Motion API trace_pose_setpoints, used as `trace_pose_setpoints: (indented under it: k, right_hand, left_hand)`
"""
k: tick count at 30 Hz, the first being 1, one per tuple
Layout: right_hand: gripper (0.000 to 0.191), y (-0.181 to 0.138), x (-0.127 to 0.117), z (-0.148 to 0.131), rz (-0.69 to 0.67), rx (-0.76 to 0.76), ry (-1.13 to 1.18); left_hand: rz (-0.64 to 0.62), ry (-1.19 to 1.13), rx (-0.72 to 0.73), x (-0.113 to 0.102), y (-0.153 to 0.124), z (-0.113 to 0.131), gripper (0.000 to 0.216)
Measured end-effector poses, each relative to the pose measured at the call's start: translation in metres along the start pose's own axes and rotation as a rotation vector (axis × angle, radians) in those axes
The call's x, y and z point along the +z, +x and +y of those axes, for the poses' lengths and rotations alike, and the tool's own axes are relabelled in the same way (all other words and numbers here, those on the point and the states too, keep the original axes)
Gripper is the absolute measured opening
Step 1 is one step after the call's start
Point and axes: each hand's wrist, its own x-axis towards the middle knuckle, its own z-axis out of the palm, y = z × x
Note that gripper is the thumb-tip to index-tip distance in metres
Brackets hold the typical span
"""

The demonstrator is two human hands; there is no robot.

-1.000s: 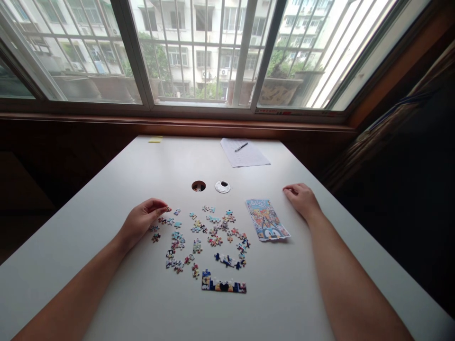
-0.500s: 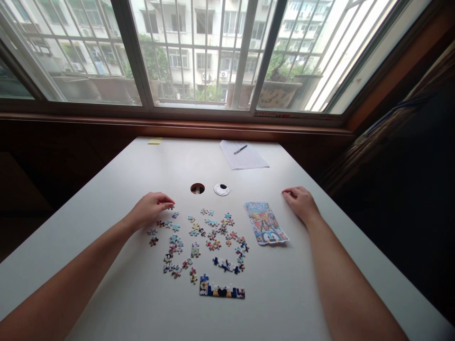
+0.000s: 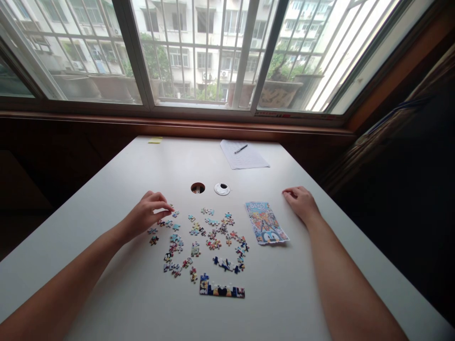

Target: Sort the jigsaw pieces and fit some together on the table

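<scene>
The picture sheet bears a title in light capitals along its far edge. The title reads approximately "BLUCY"; the fourth letter is uncertain. Faint lines on the paper sheets and red markings on the window rail are too small to read.

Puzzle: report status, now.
Left hand by the far-left pieces. Right hand right of leaflet. Joined strip nearest the person. Pen on paper, beyond the pieces.

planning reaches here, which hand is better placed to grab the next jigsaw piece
Likely the left hand: it is beside the jigsaw pieces; the right hand rests across the picture sheet from them.
</scene>
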Motion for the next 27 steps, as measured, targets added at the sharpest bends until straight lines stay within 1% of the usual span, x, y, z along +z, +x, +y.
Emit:
trace_pose_setpoints:
  k: [3,6,10,16,20,24,27]
  right_hand:
    - [0.022,0.0,0.0,0.001,-0.002,0.001,-0.002]
    - [0.022,0.0,0.001,0.002,-0.004,0.0,-0.006]
    - [0.022,0.0,0.001,0.002,-0.005,-0.003,-0.007]
    - [0.022,0.001,0.001,0.002,-0.002,-0.007,-0.009]
    - [0.022,0.001,0.002,0.004,0.001,-0.004,-0.01]
    - [0.022,0.001,0.003,0.005,0.003,-0.005,-0.005]
    - [0.022,0.001,0.003,0.006,0.002,-0.006,-0.004]
  left_hand:
    - [-0.098,0.028,0.071,0.005,-0.013,0.007,0.02]
    - [-0.153,0.056,0.067,0.011,-0.02,0.014,0.019]
    - [-0.175,0.083,0.046,0.013,-0.019,0.02,0.02]
    - [-0.211,0.118,0.048,0.012,-0.013,0.023,0.012]
    - [-0.242,0.124,0.049,0.011,-0.008,0.028,0.015]
    - [-0.264,0.116,0.004,0.011,-0.005,0.032,0.015]
    - [-0.263,0.099,-0.028,0.012,-0.005,0.03,0.018]
